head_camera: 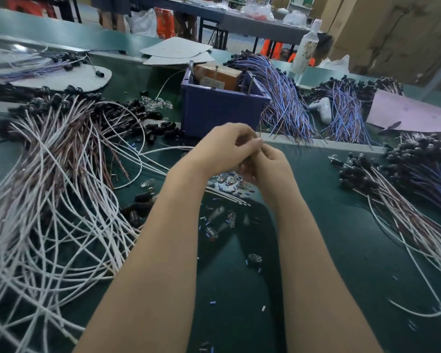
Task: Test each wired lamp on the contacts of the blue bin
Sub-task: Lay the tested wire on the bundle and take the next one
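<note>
The blue bin [222, 110] stands at the table's middle, with a brown block inside and upright metal contact pins [215, 77] rising from it. Just in front of the bin, my left hand [222, 146] and my right hand [270, 166] meet, fingers curled together around a small item with thin wire ends. The item itself is mostly hidden by my fingers. White wires [163, 151] run from the left pile toward my hands. Small clear lamps [229, 179] lie on the green mat below my hands.
A big tangle of white and brown wired lamps [49, 174] fills the left. Bundles with blue and purple wires [285, 103] lie right of the bin, more bundles [405, 179] at far right. Loose black sockets [161, 131], cardboard sheets [176, 52] and a bottle [306, 49] sit behind.
</note>
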`<action>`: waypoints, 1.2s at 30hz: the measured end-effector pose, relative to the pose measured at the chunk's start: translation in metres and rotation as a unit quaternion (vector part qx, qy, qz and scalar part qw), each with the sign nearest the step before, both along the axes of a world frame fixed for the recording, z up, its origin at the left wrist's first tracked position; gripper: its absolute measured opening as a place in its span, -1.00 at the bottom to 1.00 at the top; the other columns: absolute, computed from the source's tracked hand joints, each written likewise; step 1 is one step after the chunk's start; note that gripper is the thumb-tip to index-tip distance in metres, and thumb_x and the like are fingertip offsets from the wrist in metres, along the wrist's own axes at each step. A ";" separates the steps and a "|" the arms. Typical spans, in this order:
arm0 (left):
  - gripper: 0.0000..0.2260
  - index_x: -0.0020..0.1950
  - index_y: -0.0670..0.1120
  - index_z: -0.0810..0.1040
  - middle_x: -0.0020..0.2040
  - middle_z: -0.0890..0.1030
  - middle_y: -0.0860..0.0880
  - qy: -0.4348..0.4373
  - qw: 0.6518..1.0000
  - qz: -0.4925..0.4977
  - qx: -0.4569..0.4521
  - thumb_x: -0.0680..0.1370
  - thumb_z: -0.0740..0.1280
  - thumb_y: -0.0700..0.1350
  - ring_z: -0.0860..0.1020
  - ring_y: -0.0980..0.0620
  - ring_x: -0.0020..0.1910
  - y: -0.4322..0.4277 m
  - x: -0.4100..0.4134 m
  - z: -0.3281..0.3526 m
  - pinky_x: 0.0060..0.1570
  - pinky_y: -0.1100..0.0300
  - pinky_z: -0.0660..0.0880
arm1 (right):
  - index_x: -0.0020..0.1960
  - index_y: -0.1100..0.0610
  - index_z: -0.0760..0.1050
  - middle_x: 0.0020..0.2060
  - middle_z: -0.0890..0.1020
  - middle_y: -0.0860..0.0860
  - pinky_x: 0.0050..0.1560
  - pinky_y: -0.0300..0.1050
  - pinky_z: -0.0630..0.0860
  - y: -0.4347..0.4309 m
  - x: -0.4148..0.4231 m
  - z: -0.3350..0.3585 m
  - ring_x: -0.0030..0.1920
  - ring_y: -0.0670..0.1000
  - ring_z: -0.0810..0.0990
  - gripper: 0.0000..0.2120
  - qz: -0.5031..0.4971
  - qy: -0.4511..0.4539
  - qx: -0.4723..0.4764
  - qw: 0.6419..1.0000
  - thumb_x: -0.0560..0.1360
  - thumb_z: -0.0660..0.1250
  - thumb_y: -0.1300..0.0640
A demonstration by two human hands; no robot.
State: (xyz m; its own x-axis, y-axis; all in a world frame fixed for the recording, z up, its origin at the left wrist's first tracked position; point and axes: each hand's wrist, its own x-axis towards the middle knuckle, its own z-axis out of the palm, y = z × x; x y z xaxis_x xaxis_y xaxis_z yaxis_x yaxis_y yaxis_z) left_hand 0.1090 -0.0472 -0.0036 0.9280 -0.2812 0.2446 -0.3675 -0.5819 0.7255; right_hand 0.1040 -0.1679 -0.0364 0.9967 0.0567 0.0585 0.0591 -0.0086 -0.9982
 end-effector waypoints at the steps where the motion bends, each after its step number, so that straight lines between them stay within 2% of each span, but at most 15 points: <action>1: -0.78 0.15 -0.04 0.56 -0.01 0.64 0.03 0.016 1.000 -0.006 0.006 0.59 0.25 0.02 0.59 0.09 -0.04 0.001 0.001 -0.003 0.03 0.18 0.52 | -0.05 0.27 0.52 -0.49 0.53 -0.03 -0.43 -0.28 0.37 -0.001 0.001 -0.002 -0.48 -0.11 0.43 -0.71 -0.001 0.022 0.038 0.999 0.64 0.15 0.07; 4: -0.78 0.19 -0.04 0.54 0.04 0.63 -0.01 0.045 0.999 -0.013 0.008 0.59 0.27 0.00 0.58 0.06 0.00 0.004 0.003 -0.010 0.06 0.17 0.50 | -0.07 0.21 0.49 -0.44 0.62 0.00 -0.39 -0.30 0.49 -0.005 0.002 -0.002 -0.45 -0.10 0.52 -0.76 0.025 0.076 0.113 0.990 0.64 0.13 0.10; 7: -0.84 0.13 -0.07 0.55 -0.01 0.64 -0.04 0.043 0.999 0.009 0.008 0.57 0.31 -0.09 0.59 0.03 -0.03 0.003 0.005 -0.016 0.00 0.19 0.49 | -0.09 0.21 0.44 -0.44 0.61 0.03 -0.41 -0.31 0.50 -0.009 0.000 -0.003 -0.48 -0.12 0.52 -0.82 0.003 0.060 0.042 0.997 0.62 0.19 0.15; 10: -0.90 0.02 -0.09 0.59 -0.10 0.66 -0.02 0.044 0.999 0.013 -0.020 0.56 0.33 -0.11 0.61 0.04 -0.10 0.003 0.006 -0.018 -0.06 0.18 0.52 | -0.20 0.20 0.43 -0.42 0.52 0.06 -0.50 -0.37 0.33 -0.012 0.000 -0.006 -0.54 -0.18 0.41 -0.77 -0.040 -0.016 -0.035 0.998 0.61 0.21 0.15; 14: -0.96 -0.05 -0.09 0.59 -0.19 0.66 0.01 0.056 0.994 -0.008 -0.092 0.55 0.35 -0.14 0.61 0.11 -0.18 0.007 0.005 -0.018 -0.15 0.24 0.51 | -0.24 0.17 0.38 -0.50 0.43 -0.02 -0.48 -0.35 0.24 -0.012 0.001 -0.009 -0.52 -0.15 0.31 -0.75 -0.002 0.012 0.093 0.996 0.62 0.18 0.16; 17: -0.96 -0.05 -0.11 0.58 -0.17 0.65 -0.03 0.059 0.991 -0.010 -0.116 0.55 0.34 -0.17 0.60 0.09 -0.17 0.009 0.004 -0.020 -0.05 0.18 0.54 | -0.24 0.16 0.39 -0.50 0.44 -0.05 -0.46 -0.34 0.25 -0.006 0.002 -0.009 -0.50 -0.16 0.33 -0.75 -0.003 0.054 0.167 0.984 0.61 0.19 0.17; 19: -0.95 -0.04 -0.11 0.57 -0.14 0.66 -0.06 0.054 0.995 0.009 -0.083 0.56 0.33 -0.16 0.61 0.03 -0.12 0.007 0.005 -0.022 0.01 0.12 0.55 | -0.24 0.15 0.41 -0.48 0.47 -0.04 -0.40 -0.29 0.32 -0.002 0.002 -0.010 -0.47 -0.11 0.39 -0.74 -0.067 0.012 0.021 0.997 0.61 0.22 0.11; 21: -0.94 -0.05 -0.08 0.56 -0.11 0.65 -0.06 0.043 0.998 0.036 -0.029 0.57 0.31 -0.13 0.60 -0.01 -0.11 0.004 0.008 -0.023 0.01 0.08 0.54 | -0.25 0.12 0.45 -0.43 0.54 -0.03 -0.31 -0.28 0.37 0.000 0.002 -0.012 -0.36 -0.03 0.50 -0.73 -0.152 -0.061 -0.201 0.966 0.58 0.26 0.02; 22: -0.94 -0.06 -0.07 0.54 -0.11 0.65 -0.05 0.041 0.998 0.043 -0.015 0.57 0.30 -0.12 0.58 0.00 -0.12 0.003 0.009 -0.022 -0.01 0.08 0.53 | -0.25 0.11 0.46 -0.41 0.55 -0.04 -0.30 -0.30 0.37 0.000 0.002 -0.012 -0.32 -0.02 0.51 -0.72 -0.180 -0.087 -0.239 0.950 0.57 0.27 -0.01; 24: -0.93 -0.09 -0.06 0.52 -0.13 0.64 -0.04 0.049 0.998 0.031 -0.024 0.58 0.30 -0.11 0.58 -0.01 -0.13 0.004 0.009 -0.020 -0.01 0.05 0.53 | -0.25 0.12 0.46 -0.42 0.53 -0.04 -0.30 -0.24 0.38 0.000 0.001 -0.012 -0.35 -0.03 0.48 -0.71 -0.171 -0.091 -0.196 0.961 0.57 0.27 -0.01; 28: -0.92 -0.11 -0.07 0.52 -0.13 0.66 -0.09 0.080 0.993 -0.014 -0.091 0.58 0.30 -0.12 0.61 -0.05 -0.09 0.010 0.003 -0.020 0.05 -0.02 0.54 | -0.25 0.18 0.40 -0.51 0.38 -0.03 -0.49 -0.30 0.24 0.001 0.002 -0.009 -0.54 -0.13 0.27 -0.74 -0.082 0.011 0.084 0.993 0.60 0.23 0.14; 29: -0.92 -0.08 -0.09 0.53 -0.11 0.66 -0.11 0.082 0.993 -0.013 -0.090 0.58 0.30 -0.13 0.62 -0.08 -0.06 0.010 0.002 -0.021 0.08 -0.03 0.55 | -0.25 0.18 0.39 -0.51 0.38 -0.03 -0.49 -0.30 0.23 0.002 0.002 -0.009 -0.53 -0.13 0.27 -0.74 -0.082 0.021 0.079 0.993 0.60 0.22 0.14; 31: -0.91 -0.04 -0.13 0.54 -0.09 0.66 -0.12 0.076 0.995 0.003 -0.064 0.59 0.29 -0.13 0.62 -0.09 -0.03 0.010 0.004 -0.022 0.09 -0.03 0.54 | -0.26 0.15 0.42 -0.47 0.43 -0.04 -0.42 -0.27 0.27 0.004 0.001 -0.010 -0.45 -0.10 0.34 -0.73 -0.124 -0.020 -0.088 0.988 0.60 0.23 0.09; 33: -0.91 -0.03 -0.12 0.53 -0.07 0.65 -0.10 0.065 0.997 0.027 -0.021 0.59 0.28 -0.12 0.61 -0.07 -0.03 0.008 0.008 -0.021 0.06 0.00 0.54 | -0.23 0.18 0.47 -0.44 0.46 -0.07 -0.37 -0.23 0.27 0.008 -0.001 -0.011 -0.38 -0.08 0.39 -0.72 -0.182 -0.092 -0.232 0.951 0.59 0.24 0.04; 36: -0.91 -0.02 -0.12 0.51 -0.05 0.64 -0.09 0.059 0.998 0.036 -0.004 0.60 0.27 -0.10 0.59 -0.06 -0.03 0.004 0.009 -0.020 0.04 0.02 0.53 | -0.18 0.25 0.50 -0.41 0.49 -0.03 -0.29 -0.17 0.27 0.010 -0.001 -0.011 -0.32 -0.01 0.43 -0.69 -0.210 -0.117 -0.237 0.941 0.59 0.24 0.04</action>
